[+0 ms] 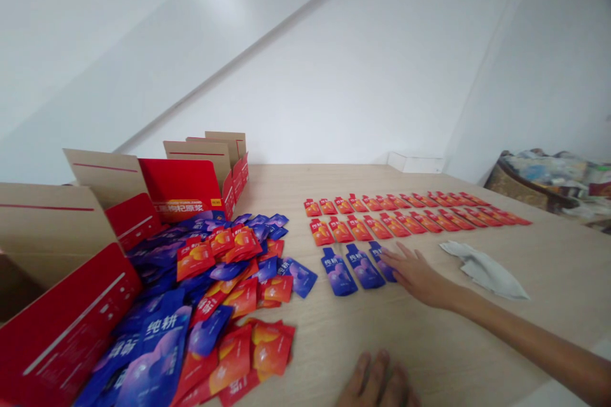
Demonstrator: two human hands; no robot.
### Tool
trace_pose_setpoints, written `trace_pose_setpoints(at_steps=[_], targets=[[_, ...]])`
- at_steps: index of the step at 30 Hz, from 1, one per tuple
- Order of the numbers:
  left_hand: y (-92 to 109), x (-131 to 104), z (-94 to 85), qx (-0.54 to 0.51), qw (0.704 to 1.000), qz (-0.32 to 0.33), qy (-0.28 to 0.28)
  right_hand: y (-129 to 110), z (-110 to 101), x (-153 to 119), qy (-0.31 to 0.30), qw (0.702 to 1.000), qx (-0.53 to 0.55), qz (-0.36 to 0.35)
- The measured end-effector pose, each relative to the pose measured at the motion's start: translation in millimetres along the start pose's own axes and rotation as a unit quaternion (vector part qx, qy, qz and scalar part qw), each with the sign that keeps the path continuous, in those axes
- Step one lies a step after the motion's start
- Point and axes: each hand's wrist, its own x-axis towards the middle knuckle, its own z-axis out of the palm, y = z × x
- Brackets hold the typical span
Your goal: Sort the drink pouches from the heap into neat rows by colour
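My right hand (414, 273) lies flat on the wooden table (548, 261), fingers spread, its fingertips on the third blue pouch (383, 261) of a short row. Two more blue pouches (338, 271) lie just left of it. Behind them run two long rows of red-orange pouches (410, 213). My left hand (379, 385) rests palm down at the near table edge, fingers apart, holding nothing. A loose heap of blue and red pouches (214, 299) covers the table's left side.
Open red and brown cardboard boxes (71, 305) stand at the left, with more (210, 172) behind the heap. A crumpled grey cloth (484, 269) lies right of my right hand. A cluttered basket (548, 181) sits at the far right. White walls rise behind.
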Motion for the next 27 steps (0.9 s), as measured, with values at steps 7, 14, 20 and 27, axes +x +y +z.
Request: trace_pose_setpoints(at_steps=[7,14,20,27], targets=[[-3.2,4.3,-1.2,0.000,1.000,0.004,0.005,15.8,5.1,-4.4,-0.040,0.999,0.027,0.016],[-3.8,5.4,-1.5,0.002,1.000,0.003,0.009,10.2,1.0,-6.5,-0.007,0.999,0.032,0.014],[-3.0,5.7,-3.4,0.005,1.000,-0.001,0.007,-13.1,-1.5,-8.7,0.063,0.998,0.010,-0.017],[3.8,2.0,6.4,0.020,0.998,-0.037,0.051,-102.7,-20.0,-7.0,0.160,0.969,0.021,-0.188]])
